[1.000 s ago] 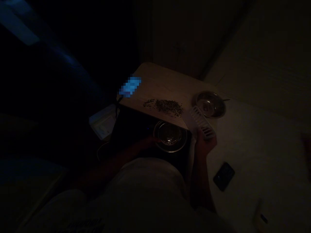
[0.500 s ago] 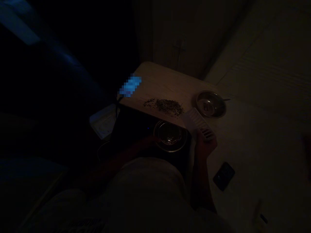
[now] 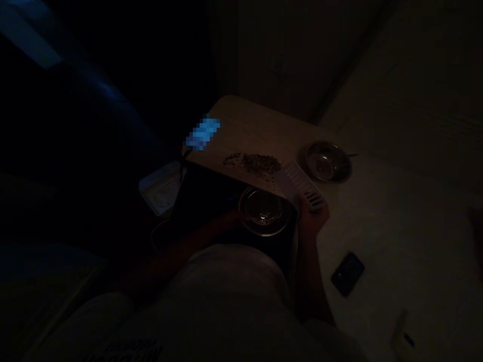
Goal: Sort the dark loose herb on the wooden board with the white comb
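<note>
The scene is very dark. My right hand (image 3: 314, 216) grips a pale, flat plastic piece with a row of slots (image 3: 298, 183). Its far edge meets the near right side of a pile of small dark bits (image 3: 260, 163) on the light wooden board (image 3: 260, 118). Just below the board's near edge, my left hand (image 3: 241, 216) holds the left rim of a round metal bowl (image 3: 264, 234). Some shiny or pale bits show inside this bowl; the left fingers are mostly lost in shadow.
Another metal bowl (image 3: 328, 163) stands at the board's right end. A blue lit, pixelated patch (image 3: 204, 133) lies at its left corner. A dark phone-like object (image 3: 347, 274) rests on the pale surface to the right. A pale tray-like container (image 3: 162, 188) sits lower left.
My right hand and the slotted piece have shifted left and slightly up, with the edge pressing into the pile's right side. My left hand and the bowl stay where they were.
</note>
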### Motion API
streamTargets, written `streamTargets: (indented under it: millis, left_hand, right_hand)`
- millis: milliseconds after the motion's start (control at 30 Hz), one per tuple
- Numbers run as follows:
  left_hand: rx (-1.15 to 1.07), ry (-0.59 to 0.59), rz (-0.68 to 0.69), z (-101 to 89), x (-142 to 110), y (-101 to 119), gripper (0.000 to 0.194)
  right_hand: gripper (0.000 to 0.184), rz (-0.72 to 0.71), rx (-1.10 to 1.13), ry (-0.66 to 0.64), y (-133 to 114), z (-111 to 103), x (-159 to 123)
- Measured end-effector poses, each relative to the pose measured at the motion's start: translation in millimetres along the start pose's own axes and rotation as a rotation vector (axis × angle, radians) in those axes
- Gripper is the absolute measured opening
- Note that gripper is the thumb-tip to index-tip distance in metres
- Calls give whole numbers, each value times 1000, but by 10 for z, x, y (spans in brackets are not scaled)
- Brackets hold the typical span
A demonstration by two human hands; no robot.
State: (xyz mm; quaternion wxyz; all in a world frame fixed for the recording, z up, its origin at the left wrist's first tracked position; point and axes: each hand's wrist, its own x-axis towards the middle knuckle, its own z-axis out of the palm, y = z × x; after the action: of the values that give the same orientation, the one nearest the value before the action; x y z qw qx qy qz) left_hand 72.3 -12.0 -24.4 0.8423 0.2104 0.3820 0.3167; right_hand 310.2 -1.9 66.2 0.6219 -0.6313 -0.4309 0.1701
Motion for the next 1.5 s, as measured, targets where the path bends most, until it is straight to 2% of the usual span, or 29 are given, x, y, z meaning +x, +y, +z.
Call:
streamTargets:
  millis: [300,500,667,933,1133,1300,1500]
  left_hand:
    - [10,-49,26,19,-30,10,57]
    - [26,29,-16,4,-14,12,57]
    - [7,7,-30,40,-36,28,51]
    - [-16,-16,-25,61,-35,46,51]
    - [-15,-28,-32,34,-21,21,51]
    - [-7,-11,1,12,-20,9,59]
    - [10,-32,-9,-17,-1,7,57]
  right_hand:
    - [27,33,76,-17,16,-6,-6]
    - [27,71,74,37,59,-92,-54]
    - [26,91,94,42,56,-129,-87]
    - [28,106,95,25,82,-157,-111]
    - [27,83,69,51,22,-159,-94]
    - [29,105,64,27,89,-163,-80]
    - [29,114,85,26,116,-153,-100]
